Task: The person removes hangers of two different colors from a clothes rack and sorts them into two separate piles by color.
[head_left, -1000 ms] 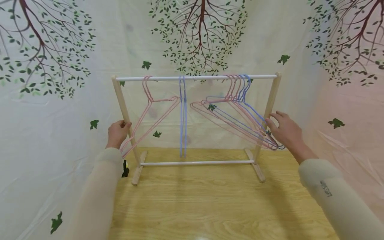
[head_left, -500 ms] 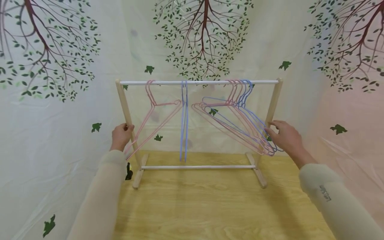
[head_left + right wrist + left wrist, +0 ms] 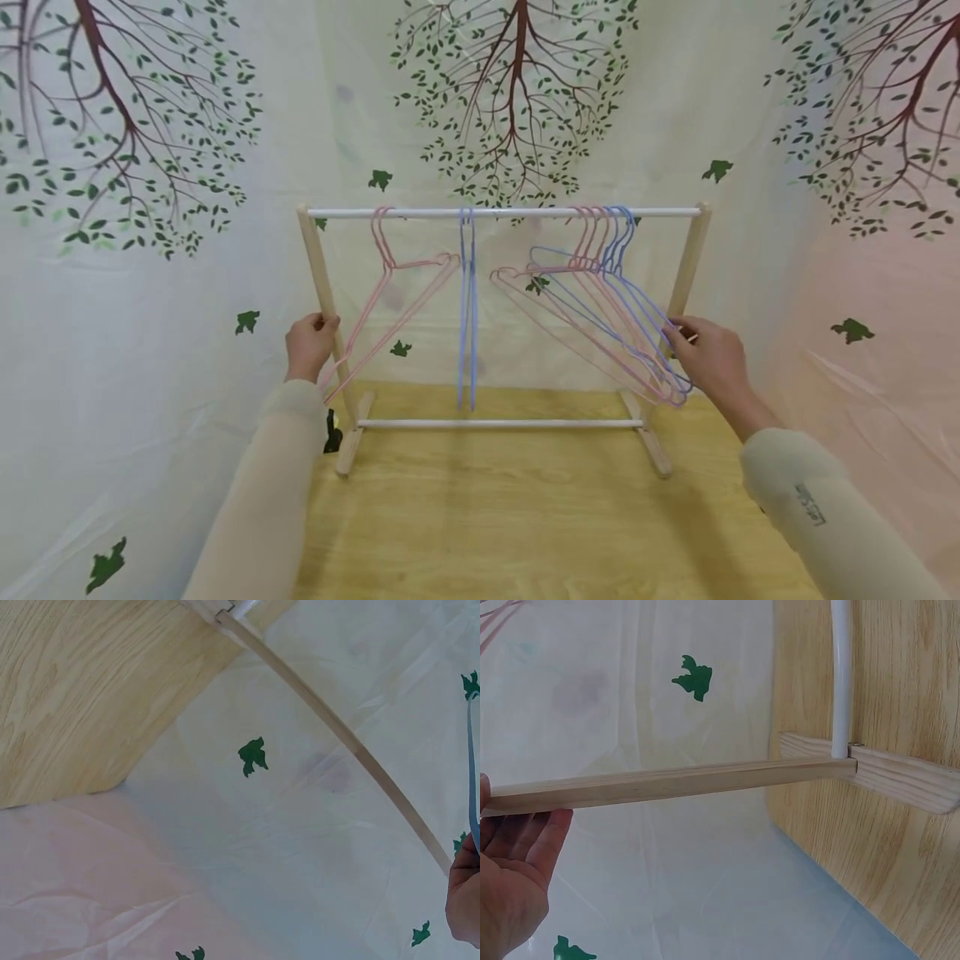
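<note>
- The rack [image 3: 502,213] stands on the bench [image 3: 525,517]; its rail carries a pink hanger [image 3: 390,283] at the left, a blue hanger [image 3: 468,317] edge-on in the middle, and a bunch of hangers [image 3: 600,308], pink and blue, at the right.
- Left hand [image 3: 309,343]: fingers wrapped round the left post [image 3: 318,275].
- Right hand [image 3: 712,358]: fingers pinching the lower ends of the bunch, just beside the right post [image 3: 688,258].
- A curtain [image 3: 150,250] with printed trees hangs behind and on both sides.

Cream sleeves [image 3: 262,492], small grey marking
</note>
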A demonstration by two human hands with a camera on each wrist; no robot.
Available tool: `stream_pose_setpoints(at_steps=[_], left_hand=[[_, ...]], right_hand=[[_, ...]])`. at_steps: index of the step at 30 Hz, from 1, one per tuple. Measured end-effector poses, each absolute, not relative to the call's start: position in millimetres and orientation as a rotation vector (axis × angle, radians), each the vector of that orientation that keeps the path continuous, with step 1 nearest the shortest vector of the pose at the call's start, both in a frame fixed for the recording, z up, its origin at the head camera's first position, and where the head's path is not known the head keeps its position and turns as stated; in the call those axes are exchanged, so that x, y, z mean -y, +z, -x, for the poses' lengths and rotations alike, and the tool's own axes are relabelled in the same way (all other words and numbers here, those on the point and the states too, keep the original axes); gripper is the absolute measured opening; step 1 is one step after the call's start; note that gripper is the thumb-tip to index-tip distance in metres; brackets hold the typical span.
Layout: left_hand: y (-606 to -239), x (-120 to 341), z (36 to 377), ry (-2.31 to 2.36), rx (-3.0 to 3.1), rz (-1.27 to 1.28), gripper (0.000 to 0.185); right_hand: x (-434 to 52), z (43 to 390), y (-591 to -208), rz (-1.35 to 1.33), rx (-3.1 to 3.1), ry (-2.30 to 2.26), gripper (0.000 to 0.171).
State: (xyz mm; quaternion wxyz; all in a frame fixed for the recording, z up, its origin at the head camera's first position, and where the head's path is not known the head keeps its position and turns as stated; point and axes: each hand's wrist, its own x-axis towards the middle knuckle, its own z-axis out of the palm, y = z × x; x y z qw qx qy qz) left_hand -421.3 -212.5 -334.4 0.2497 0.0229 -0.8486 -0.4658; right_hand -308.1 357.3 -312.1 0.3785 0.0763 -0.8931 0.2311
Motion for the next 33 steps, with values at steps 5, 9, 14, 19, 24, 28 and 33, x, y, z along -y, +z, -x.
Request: stream_pose_setpoints(at_steps=[5, 9, 14, 19, 24, 28, 33], left_hand=[[-331.6, 211.7, 416.3, -1.312, 2.305, -0.117, 0.043], [-331.3, 211.1, 414.6, -1.339, 2.308, -0.128, 0.045], [-333.6, 210.4, 414.8, -1.315, 2.282, -0.138, 0.041], [-335.0, 209.6, 415.5, -1.304, 2.258, -0.142, 0.037], [-335.9, 206.7, 416.1, -1.298, 2.259, -0.141, 0.038], [-336.7, 204.2, 415.7, -1.285, 2.257, -0.149, 0.038], [-336.0, 204.0, 413.1, -1.270, 2.263, -0.154, 0.038]], right_hand=[[-351.8, 308.6, -311.4, -0.162, 2.221, 0.704, 0.028], [-350.3, 306.3, -309.2, -0.114, 2.214, 0.780, 0.029], [-350.4, 300.9, -306.3, -0.070, 2.173, 0.876, 0.027], [-353.9, 294.9, -306.6, -0.043, 2.102, 0.860, 0.024], [-362.1, 285.1, -310.9, -0.008, 2.002, 0.879, 0.021], [-370.2, 275.3, -316.8, 0.008, 1.928, 0.930, 0.021], [-378.1, 262.9, -328.2, 0.034, 1.848, 0.957, 0.020]])
